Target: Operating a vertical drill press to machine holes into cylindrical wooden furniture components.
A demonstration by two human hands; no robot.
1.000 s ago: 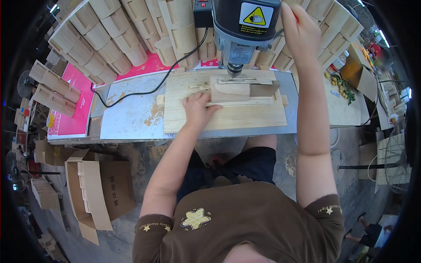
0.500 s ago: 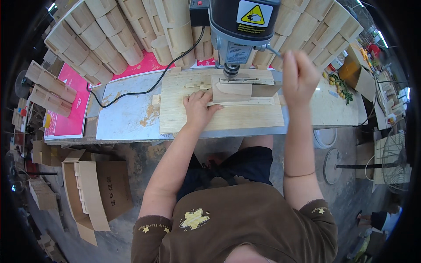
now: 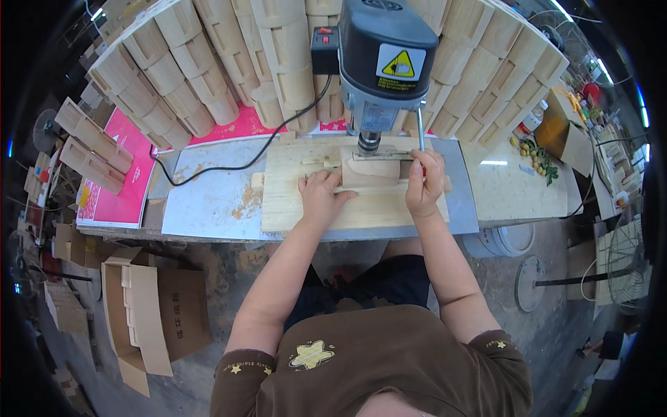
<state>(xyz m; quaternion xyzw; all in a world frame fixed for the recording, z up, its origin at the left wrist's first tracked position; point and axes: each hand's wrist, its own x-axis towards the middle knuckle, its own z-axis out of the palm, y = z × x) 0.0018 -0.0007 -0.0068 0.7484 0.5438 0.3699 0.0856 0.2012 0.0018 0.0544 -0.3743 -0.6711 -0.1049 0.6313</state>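
Note:
A pale wooden block (image 3: 372,172) with a curved face lies on a flat wooden board (image 3: 292,215) beneath the chuck (image 3: 368,144) of a bench drill press (image 3: 385,52). My left hand (image 3: 322,200) grips the block at its left end, thumb along the front and fingers behind. The right hand (image 3: 426,186) is closed around the lower end of the press's metal lever (image 3: 421,125), just right of the block. The chuck hangs over the block's rear edge; whether a bit enters the wood is too small to tell.
Tall stacks of hollowed wooden pieces (image 3: 187,66) line the back of the bench. A black cable (image 3: 240,161) crosses its left part, near sawdust. At right are small fruits with leaves (image 3: 535,156). An open carton (image 3: 184,313) and a white bucket (image 3: 500,241) stand on the floor.
My right hand has come down and toward me, swinging the lever from pointing right to hanging downward. My left hand stays at the wooden block. The whole view has shifted slightly.

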